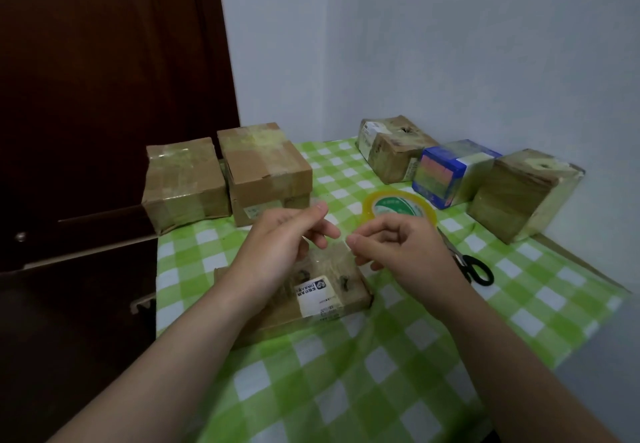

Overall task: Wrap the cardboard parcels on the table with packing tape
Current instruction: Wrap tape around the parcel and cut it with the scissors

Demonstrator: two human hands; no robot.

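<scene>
Left hand (277, 240), right hand (401, 250) above flat parcel (322, 300), my fingertips pinched, whether holding anything cannot tell; tape roll (398, 205) just beyond right fingers

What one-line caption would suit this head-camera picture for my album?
A left hand and right hand poised above a labelled parcel on a checked tablecloth, tape roll and scissors nearby.
</scene>
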